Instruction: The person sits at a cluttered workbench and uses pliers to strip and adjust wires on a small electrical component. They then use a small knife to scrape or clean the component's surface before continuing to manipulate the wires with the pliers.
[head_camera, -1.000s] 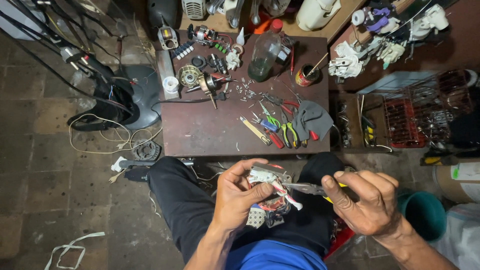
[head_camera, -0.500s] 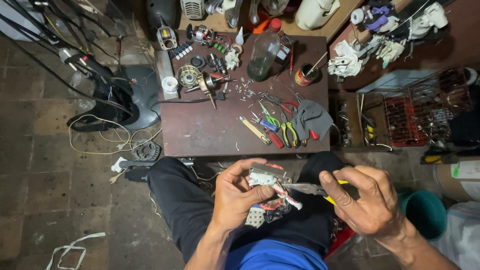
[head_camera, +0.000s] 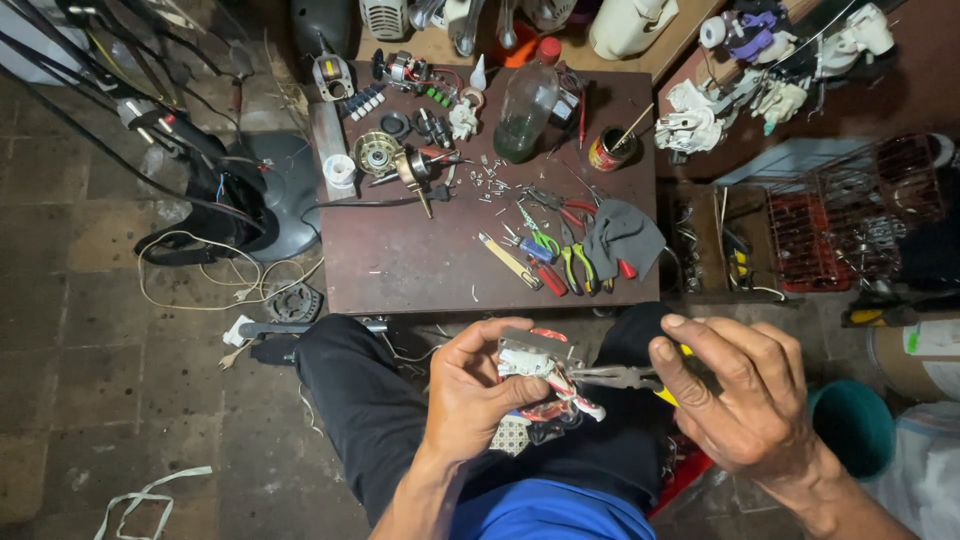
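My left hand (head_camera: 475, 390) grips a small white switch block (head_camera: 530, 362) with red and white wires (head_camera: 560, 405) hanging from it, held over my lap. My right hand (head_camera: 745, 400) holds yellow-handled needle-nose pliers (head_camera: 620, 377); their metal jaws point left and touch the wires at the block. Both hands sit just below the front edge of a low dark red table (head_camera: 400, 260).
On the table lie pliers and cutters (head_camera: 570, 262), a grey cloth (head_camera: 622, 238), a glass bottle (head_camera: 525, 105), a small tin (head_camera: 606, 150), motor parts (head_camera: 385, 155) and scattered screws. A fan base (head_camera: 265, 195) and cables lie left. A red wire basket (head_camera: 810, 235) stands right, a teal bucket (head_camera: 850, 425) beside my knee.
Both hands stay almost in place; the pliers' jaws remain at the wires while the fingers shift slightly.
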